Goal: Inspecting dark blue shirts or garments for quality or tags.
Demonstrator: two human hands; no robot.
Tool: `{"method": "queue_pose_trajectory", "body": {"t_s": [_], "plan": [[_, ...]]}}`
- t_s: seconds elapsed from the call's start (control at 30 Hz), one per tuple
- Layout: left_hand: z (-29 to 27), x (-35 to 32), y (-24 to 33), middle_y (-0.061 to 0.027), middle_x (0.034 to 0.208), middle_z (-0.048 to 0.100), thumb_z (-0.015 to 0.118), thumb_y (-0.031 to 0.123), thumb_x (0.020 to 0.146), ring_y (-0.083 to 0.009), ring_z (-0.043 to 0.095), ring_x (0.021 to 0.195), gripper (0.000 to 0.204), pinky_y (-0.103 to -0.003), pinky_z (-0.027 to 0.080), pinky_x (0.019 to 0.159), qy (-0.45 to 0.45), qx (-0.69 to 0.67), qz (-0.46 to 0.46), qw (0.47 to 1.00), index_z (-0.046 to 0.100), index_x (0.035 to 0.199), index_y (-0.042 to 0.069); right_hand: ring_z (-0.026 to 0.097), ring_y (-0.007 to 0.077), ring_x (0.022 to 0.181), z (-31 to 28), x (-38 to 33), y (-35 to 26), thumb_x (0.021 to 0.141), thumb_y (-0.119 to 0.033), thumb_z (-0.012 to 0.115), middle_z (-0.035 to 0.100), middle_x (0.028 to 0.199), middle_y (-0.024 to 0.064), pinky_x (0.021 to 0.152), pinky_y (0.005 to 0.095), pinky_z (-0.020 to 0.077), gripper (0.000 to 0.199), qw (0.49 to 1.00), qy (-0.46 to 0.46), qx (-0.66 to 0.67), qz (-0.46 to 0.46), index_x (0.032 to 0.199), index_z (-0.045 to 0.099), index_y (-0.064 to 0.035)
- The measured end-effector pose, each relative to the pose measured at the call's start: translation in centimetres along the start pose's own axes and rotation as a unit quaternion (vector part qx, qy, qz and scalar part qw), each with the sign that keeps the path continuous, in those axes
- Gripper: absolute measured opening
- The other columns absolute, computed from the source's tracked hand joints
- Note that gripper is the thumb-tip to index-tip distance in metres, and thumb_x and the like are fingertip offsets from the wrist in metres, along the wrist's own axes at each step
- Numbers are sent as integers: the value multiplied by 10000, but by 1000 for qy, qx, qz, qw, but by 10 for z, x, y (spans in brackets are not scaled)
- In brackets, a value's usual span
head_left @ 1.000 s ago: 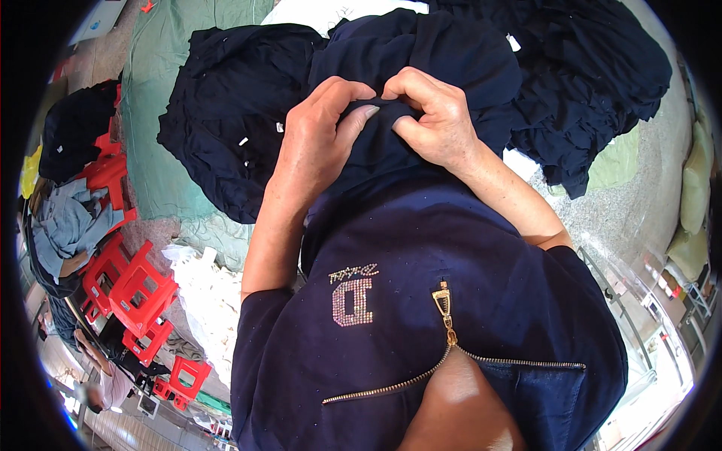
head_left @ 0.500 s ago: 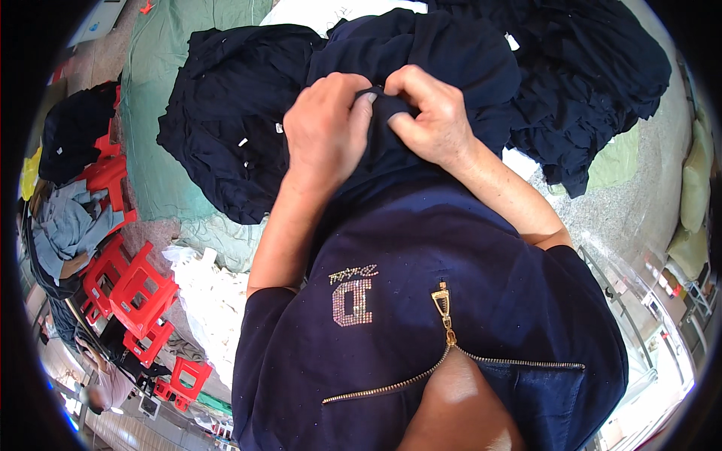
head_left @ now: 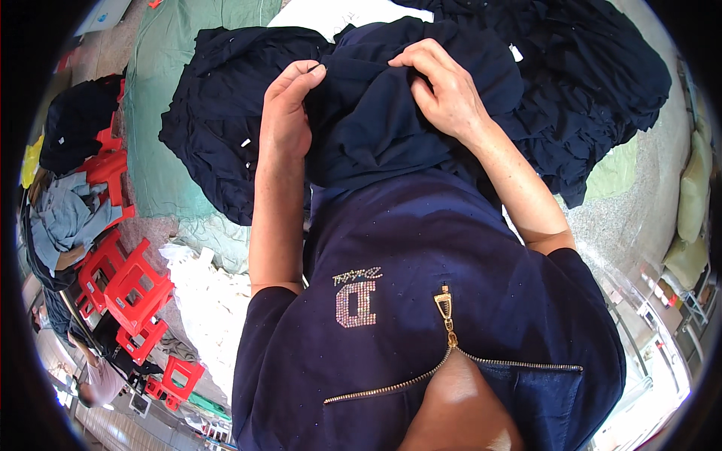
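Note:
A dark navy cloth garment (head_left: pixel 368 124) lies bunched over my lap, its fabric stretched between my two hands. At its left edge my left hand (head_left: pixel 286 116) pinches the cloth between thumb and fingertips. On the other side my right hand (head_left: pixel 450 94) has its fingers bent over the fabric, with the thumb tucked beneath them. Its fingertips grip a fold near the top. Loose creases run through the cloth between the hands. The garment's exact kind is hard to make out.
Dark garment heaps lie to the left (head_left: pixel 214 113) and right (head_left: pixel 602 90), on green sheeting (head_left: pixel 158 165) at the left. Red plastic stools (head_left: pixel 139 289) stand at the far left, near white cloth (head_left: pixel 210 308). Another person (head_left: pixel 103 382) is at the lower left.
My hands have moved apart from close together at the middle, the left one further left and both slightly farther from me. The cloth between them has spread out.

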State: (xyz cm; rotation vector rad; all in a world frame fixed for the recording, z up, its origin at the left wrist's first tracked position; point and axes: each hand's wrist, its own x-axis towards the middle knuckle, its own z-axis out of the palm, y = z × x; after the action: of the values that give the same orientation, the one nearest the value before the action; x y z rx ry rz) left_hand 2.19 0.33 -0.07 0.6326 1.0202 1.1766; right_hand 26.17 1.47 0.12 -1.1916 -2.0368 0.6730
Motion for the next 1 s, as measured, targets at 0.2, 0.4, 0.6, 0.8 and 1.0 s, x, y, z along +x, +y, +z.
{"method": "queue_pose_trajectory", "body": {"t_s": [0.2, 0.4, 0.6, 0.8, 1.0], "plan": [[11, -4, 14, -7, 888, 661, 679, 63, 924, -136, 603, 819, 124, -273, 472, 793, 29, 204, 117, 971, 629, 1030, 24, 594, 211, 827, -25, 0, -9, 720, 0, 641, 582, 848, 32, 776, 344, 421, 241, 974, -84, -42, -205, 934, 665, -107], [12, -23, 6, -80, 875, 642, 732, 8, 803, -255, 627, 821, 156, -347, 503, 772, 38, 469, 322, 821, 631, 917, 41, 586, 230, 866, -36, -12, 6, 733, 20, 661, 568, 876, 30, 745, 351, 450, 188, 971, -77, -122, -189, 867, 631, -108], [14, -62, -35, -132, 1036, 611, 774, 214, 763, -335, 626, 1004, 479, -443, 523, 851, 36, 650, 137, 746, 569, 1159, 40, 649, 301, 951, -16, -3, -38, 706, 68, 671, 651, 1054, 103, 802, 385, 530, 304, 974, -1, -1, -226, 989, 668, -42], [-15, -81, -42, -168, 870, 714, 745, 143, 830, -305, 721, 883, 264, -378, 538, 786, 3, 463, -24, 886, 647, 1023, -9, 605, 277, 882, 17, -17, -23, 831, -82, 603, 568, 908, 85, 812, 380, 498, 56, 951, -212, -70, -214, 850, 592, -31], [-23, -119, -10, 26, 847, 556, 652, 23, 862, -67, 488, 793, 121, -223, 413, 734, 76, 282, 65, 954, 549, 925, 20, 619, 283, 855, 14, -27, -14, 766, -6, 624, 579, 874, 87, 780, 390, 512, 64, 966, -192, -103, -141, 818, 598, -32]]}}
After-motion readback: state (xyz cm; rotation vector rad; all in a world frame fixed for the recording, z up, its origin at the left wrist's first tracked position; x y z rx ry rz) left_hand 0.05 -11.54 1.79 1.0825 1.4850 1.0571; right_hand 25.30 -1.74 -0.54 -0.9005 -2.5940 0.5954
